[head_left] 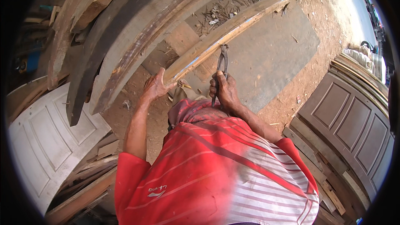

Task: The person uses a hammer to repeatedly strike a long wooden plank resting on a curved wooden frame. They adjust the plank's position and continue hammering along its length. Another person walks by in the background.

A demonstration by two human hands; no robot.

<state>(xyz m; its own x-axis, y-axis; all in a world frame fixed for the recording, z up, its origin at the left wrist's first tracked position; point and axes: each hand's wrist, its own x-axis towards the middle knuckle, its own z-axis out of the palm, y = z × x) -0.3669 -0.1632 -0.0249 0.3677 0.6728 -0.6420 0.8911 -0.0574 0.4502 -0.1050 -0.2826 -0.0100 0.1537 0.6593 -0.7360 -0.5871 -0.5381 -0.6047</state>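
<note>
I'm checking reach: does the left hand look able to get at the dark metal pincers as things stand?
Probably yes: the left hand touches the near end of the long brown wooden beam; nothing seems to block its way to the pincers, though the right hand holds them.

pincers [224, 50] at edge of plank [246, 21]

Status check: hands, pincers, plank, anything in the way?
Left hand at near end of plank. Right hand gripping pincers, head at plank's edge. Wood debris beyond plank, away from both hands.
</note>
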